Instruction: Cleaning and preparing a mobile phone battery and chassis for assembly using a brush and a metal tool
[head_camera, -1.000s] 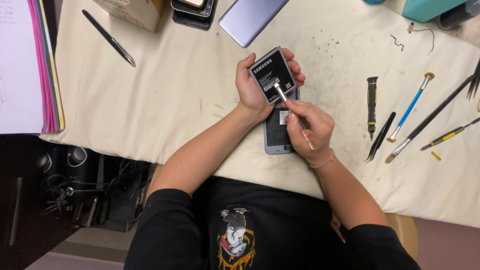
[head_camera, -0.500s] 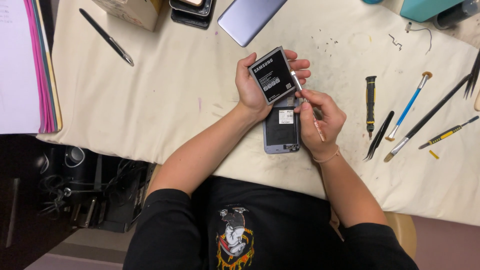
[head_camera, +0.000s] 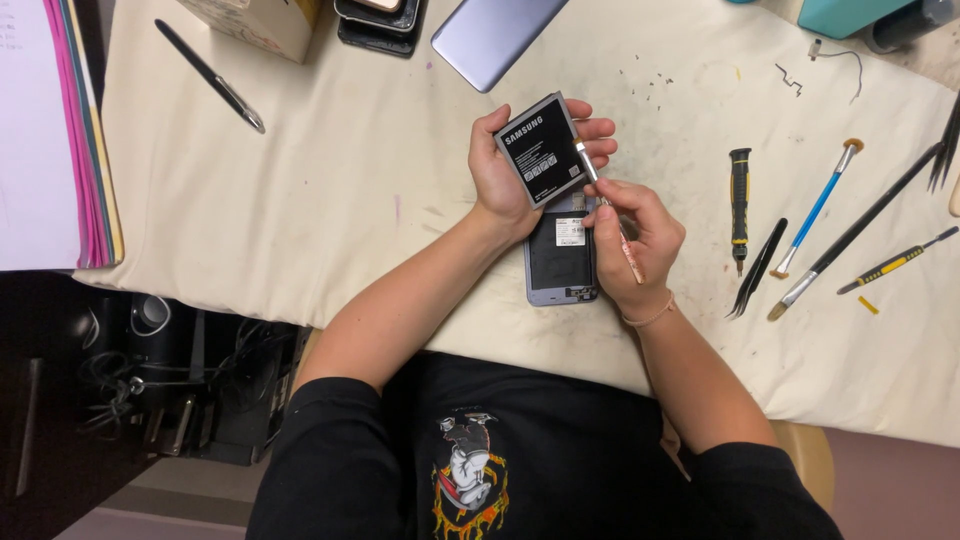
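Fingers of left hand (head_camera: 510, 175) clamp black battery (head_camera: 540, 150); right hand (head_camera: 632, 245) pinches thin tool (head_camera: 610, 215) touching it.

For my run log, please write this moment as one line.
left hand: holds black battery | right hand: holds thin tool | opened phone: on cloth-covered table

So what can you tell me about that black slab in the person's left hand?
The black slab is a flat, rectangular phone battery, dark and matte with white print and a small label on its face. The left hand holds it lifted and tilted, thumb on one edge, fingers curled round the far side. It sits just above the open grey phone lying on the cream cloth. The tip of the thin tool in the right hand meets its right edge.
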